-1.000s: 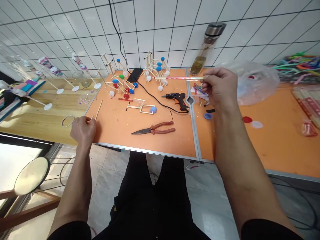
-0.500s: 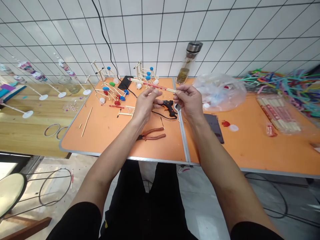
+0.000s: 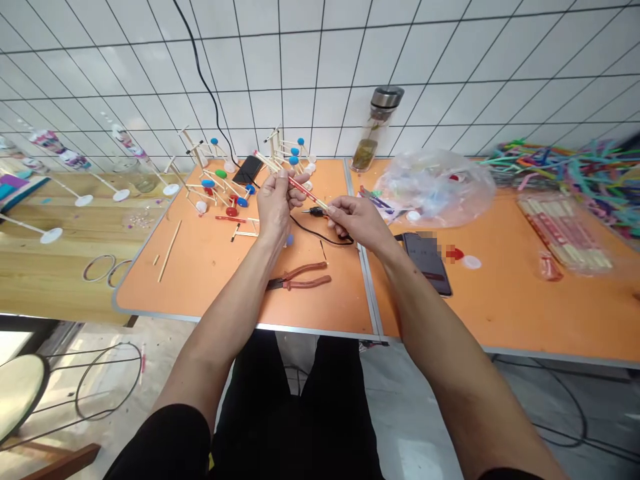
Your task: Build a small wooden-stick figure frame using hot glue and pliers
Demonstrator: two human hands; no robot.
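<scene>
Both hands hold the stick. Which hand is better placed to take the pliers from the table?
Probably the right hand. It pinches only the lower end of the stick and is nearer the pliers, whose red handles point right. The left hand holds the stick nearer its middle.

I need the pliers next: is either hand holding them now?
No: the pliers lie on the orange table, while the left hand and right hand grip a thin stick.

Pliers (image 3: pixel 300 275), phone (image 3: pixel 428 262), bottle (image 3: pixel 373 130)
</scene>
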